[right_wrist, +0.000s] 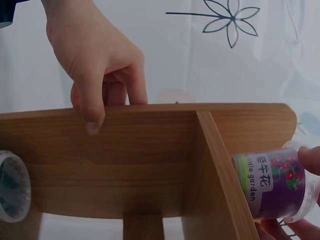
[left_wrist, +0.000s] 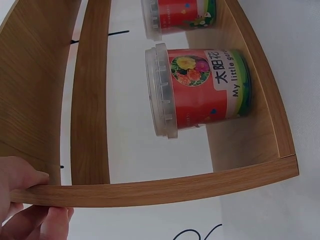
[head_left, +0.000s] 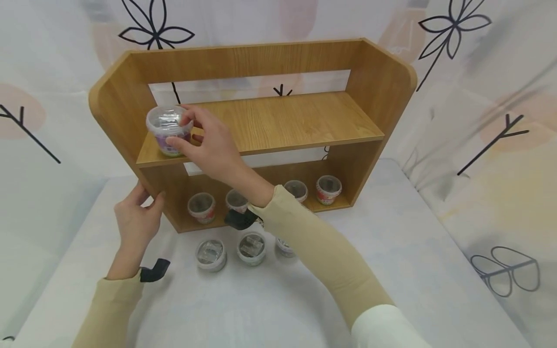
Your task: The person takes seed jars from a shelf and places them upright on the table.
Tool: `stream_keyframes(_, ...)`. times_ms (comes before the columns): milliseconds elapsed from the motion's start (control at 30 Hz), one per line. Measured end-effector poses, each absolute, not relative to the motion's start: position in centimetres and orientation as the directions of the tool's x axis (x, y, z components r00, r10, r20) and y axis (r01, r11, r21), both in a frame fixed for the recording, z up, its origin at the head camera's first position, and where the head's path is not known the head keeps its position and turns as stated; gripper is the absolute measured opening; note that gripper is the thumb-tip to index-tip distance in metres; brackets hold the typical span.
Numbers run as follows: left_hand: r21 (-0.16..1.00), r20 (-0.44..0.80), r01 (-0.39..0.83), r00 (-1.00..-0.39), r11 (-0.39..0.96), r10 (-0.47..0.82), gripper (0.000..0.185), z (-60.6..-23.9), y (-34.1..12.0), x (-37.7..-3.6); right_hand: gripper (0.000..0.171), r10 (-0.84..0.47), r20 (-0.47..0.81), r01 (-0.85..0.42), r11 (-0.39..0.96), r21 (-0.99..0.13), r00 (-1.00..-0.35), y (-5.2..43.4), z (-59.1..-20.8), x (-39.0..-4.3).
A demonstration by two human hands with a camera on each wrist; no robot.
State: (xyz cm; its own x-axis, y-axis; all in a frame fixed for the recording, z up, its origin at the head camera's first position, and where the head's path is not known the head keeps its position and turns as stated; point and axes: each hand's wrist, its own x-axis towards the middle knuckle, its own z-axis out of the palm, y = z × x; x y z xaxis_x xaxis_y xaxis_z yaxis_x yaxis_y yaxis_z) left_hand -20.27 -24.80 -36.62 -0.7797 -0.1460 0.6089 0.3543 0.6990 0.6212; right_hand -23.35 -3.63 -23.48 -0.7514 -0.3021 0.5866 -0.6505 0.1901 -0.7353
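Note:
A two-level wooden shelf (head_left: 278,121) stands on a white-covered table. My right hand (head_left: 184,130) holds a small purple-labelled cup (head_left: 168,129) with a clear lid at the left end of the upper board. The cup (right_wrist: 275,185) shows beside the side panel in the right wrist view, with my fingertips (right_wrist: 310,160) on it. My left hand (head_left: 145,203) grips the shelf's left side panel near its bottom. Its thumb presses the panel face and its fingers curl behind, as my left hand (right_wrist: 100,65) shows in the right wrist view. Fingers (left_wrist: 25,200) pinch the panel edge.
Several red-labelled cups (head_left: 201,207) stand on the lower board; one cup (left_wrist: 200,90) is close in the left wrist view. Three more cups (head_left: 251,247) sit on the table (head_left: 391,270) in front of the shelf. A patterned cloth (head_left: 478,96) hangs behind.

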Motion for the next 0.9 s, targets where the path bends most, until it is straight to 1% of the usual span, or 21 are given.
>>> stream_keyframes(367, 0.622, 0.614, 0.361, -0.776, 0.695, -0.146, 0.041, -36.5, -24.8, -20.3, 0.03, -0.268, 0.597, -0.64, 0.109, -0.761, -0.756, -2.9, -23.5, -22.5)
stream_keyframes(500, 0.62, 0.619, 0.367, -0.772, 0.693, -0.144, 0.041, -36.5, -24.9, -20.4, 0.03, -0.271, 0.625, -0.662, 0.07, -0.746, -0.732, -2.5, -23.6, -22.1)
stream_keyframes(667, 0.614, 0.63, 0.38, -0.764, 0.692, -0.139, 0.041, -36.6, -24.9, -20.5, 0.031, -0.275, 0.667, -0.691, -0.012, -0.723, -0.693, -1.7, -23.8, -21.6)
stream_keyframes(800, 0.609, 0.631, 0.377, -0.763, 0.698, -0.138, 0.04, -36.6, -24.9, -20.4, 0.031, -0.283, 0.663, -0.678, -0.056, -0.732, -0.693, -0.9, -24.3, -21.4)
stream_keyframes(900, 0.608, 0.627, 0.372, -0.767, 0.702, -0.136, 0.04, -36.7, -24.9, -20.5, 0.03, -0.283, 0.661, -0.676, -0.059, -0.735, -0.695, -0.4, -24.6, -21.2)
